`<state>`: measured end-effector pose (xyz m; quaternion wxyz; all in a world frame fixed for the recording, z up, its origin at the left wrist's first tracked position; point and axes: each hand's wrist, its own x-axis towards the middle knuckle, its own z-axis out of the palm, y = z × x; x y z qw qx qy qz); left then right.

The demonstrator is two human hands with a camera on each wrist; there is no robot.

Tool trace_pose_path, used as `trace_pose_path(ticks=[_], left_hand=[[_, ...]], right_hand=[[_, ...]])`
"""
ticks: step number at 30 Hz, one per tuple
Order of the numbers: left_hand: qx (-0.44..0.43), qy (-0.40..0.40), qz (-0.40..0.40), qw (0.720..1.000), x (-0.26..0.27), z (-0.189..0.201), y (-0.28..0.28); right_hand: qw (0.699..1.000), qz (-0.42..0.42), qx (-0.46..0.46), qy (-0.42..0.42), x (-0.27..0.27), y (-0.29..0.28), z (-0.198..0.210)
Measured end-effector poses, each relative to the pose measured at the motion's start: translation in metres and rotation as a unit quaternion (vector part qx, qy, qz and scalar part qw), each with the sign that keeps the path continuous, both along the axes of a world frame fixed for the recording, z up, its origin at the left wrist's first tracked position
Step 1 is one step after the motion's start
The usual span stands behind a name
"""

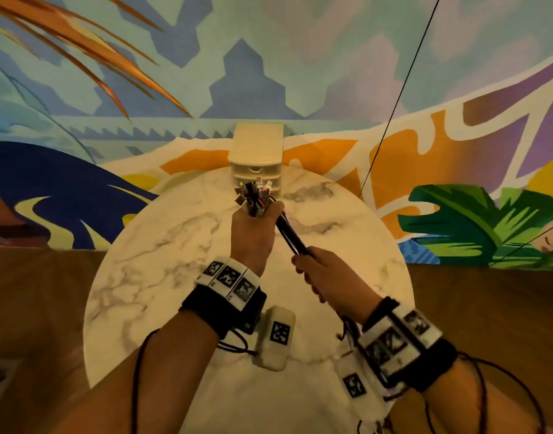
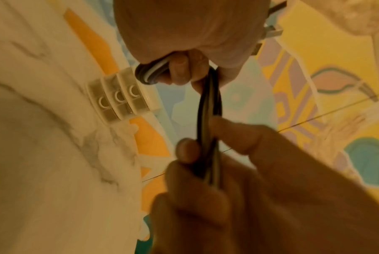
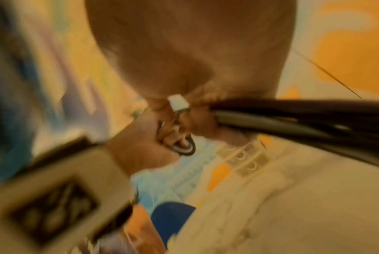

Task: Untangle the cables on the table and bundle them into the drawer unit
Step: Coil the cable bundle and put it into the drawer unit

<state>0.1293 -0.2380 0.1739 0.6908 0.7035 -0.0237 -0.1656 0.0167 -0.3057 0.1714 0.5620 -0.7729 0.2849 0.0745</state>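
My left hand (image 1: 256, 220) grips a bunch of cables above the marble table (image 1: 162, 245), with several plug ends (image 1: 253, 194) sticking up out of the fist. The dark cable strands (image 1: 292, 238) run taut from that fist down to my right hand (image 1: 316, 270), which grips them lower. The left wrist view shows the cable strands (image 2: 209, 120) between both hands and a folded loop (image 2: 149, 73) under my left fingers. In the right wrist view the cables (image 3: 292, 116) are blurred. The cream drawer unit (image 1: 258, 155) stands at the table's far edge, its three drawers closed.
A thin black line (image 1: 400, 89) hangs slanting to the right of the drawer unit. A painted wall rises behind the table and wooden floor (image 1: 34, 308) lies on both sides. Thin wires trail from my wrist bands (image 1: 228, 283) over the near table edge.
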Motion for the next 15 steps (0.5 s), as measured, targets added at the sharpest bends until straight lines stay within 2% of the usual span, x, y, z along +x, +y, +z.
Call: trace_pose_path(ticks=[1,2,3,5,8,11,12,13,15], left_hand=[[-0.007,-0.007,0.010,1.000,-0.002,-0.001,-0.001],[-0.030,-0.003,0.004,1.000,-0.005,0.000,-0.003],[-0.061,0.007,-0.015,0.998,-0.009,0.001,-0.005],[-0.116,0.025,-0.098,0.988,-0.015,0.004,-0.006],[-0.150,0.101,-0.260,0.949,-0.019,0.006,-0.001],[-0.173,0.177,-0.333,0.910,-0.016,0.008,0.005],[-0.181,0.181,-0.328,0.909,-0.012,0.009,0.007],[-0.185,0.168,-0.315,0.916,-0.008,0.011,0.008],[-0.197,0.126,-0.271,0.934,0.001,0.014,0.009]], right_hand=[[0.997,-0.002,-0.070,-0.013,-0.003,0.005,-0.002],[0.997,-0.012,-0.071,-0.031,-0.005,0.007,-0.003],[0.998,-0.028,-0.009,-0.056,-0.007,0.006,-0.003],[0.977,-0.037,0.193,-0.082,-0.008,0.001,0.002],[0.910,0.000,0.408,-0.072,-0.008,-0.001,0.014],[0.836,0.059,0.536,-0.097,-0.003,0.003,0.015],[0.829,0.075,0.543,-0.106,0.000,0.004,0.013],[0.835,0.081,0.532,-0.110,0.002,0.005,0.013],[0.874,0.085,0.466,-0.107,0.006,0.004,0.012]])
